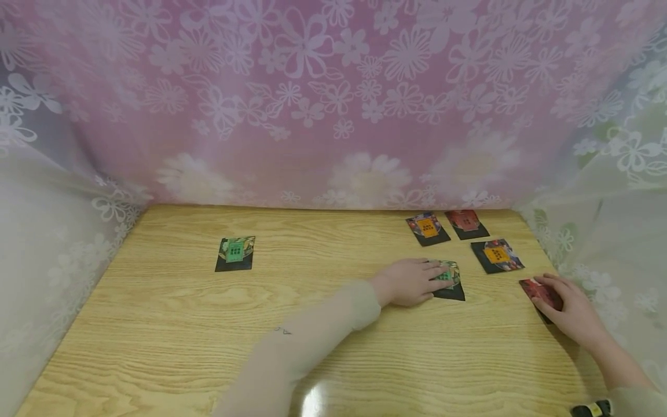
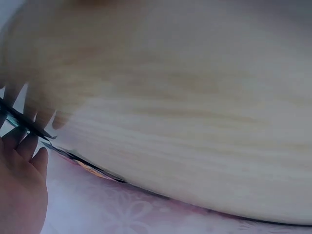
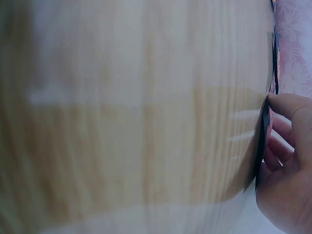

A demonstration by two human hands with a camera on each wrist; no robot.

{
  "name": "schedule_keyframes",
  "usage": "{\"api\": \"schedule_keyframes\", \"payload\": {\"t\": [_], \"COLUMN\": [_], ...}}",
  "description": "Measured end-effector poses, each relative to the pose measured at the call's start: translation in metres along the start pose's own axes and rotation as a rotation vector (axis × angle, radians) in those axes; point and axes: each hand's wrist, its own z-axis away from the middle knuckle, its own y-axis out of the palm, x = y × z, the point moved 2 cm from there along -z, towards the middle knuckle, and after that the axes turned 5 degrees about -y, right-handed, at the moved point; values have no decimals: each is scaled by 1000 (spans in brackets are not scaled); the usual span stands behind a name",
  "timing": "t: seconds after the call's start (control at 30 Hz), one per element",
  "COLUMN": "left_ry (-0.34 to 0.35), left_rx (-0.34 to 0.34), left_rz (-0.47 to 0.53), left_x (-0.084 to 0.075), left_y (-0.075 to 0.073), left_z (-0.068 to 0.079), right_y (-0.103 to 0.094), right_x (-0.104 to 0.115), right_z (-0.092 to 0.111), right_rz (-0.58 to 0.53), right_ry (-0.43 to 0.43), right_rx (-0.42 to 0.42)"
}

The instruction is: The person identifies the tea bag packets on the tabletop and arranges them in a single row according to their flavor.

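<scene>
My left hand (image 1: 411, 282) rests with outstretched fingers on a black packet with a green label (image 1: 452, 280), which it partly covers. That hand (image 2: 22, 185) shows at the left edge of the left wrist view, its fingers over the packet's dark edge. Over at the table's right side, my right hand (image 1: 570, 310) has its thumb and bent fingers on a red and black packet (image 1: 542, 295), holding it close to the tabletop. In the right wrist view the thumb and fingers of this hand (image 3: 290, 146) meet the packet (image 3: 263, 131), seen edge-on.
Two orange-labelled packets, one at the back (image 1: 428, 228) and one nearer (image 1: 497, 255), lie beside another red packet (image 1: 467, 224). A second green-labelled packet (image 1: 235, 253) is at the left. Flowered curtains (image 1: 333, 104) border the wooden table (image 1: 156, 336). A dark strap (image 1: 591, 409) shows near my right wrist.
</scene>
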Motion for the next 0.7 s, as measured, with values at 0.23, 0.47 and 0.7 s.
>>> {"api": "schedule_keyframes", "payload": {"t": [0.23,0.47,0.7], "left_ry": [7,19,7], "left_rx": [-30,-58,-59], "left_rz": [-9,2,37], "left_x": [15,35,53], "left_y": [14,30,45], "left_z": [20,50,77], "right_y": [-1,0,1], "right_x": [2,1,-2], "right_z": [-1,-1,0], "right_rz": [11,7,4], "right_ry": [10,-5,-15], "right_rx": [6,-6,-14]}}
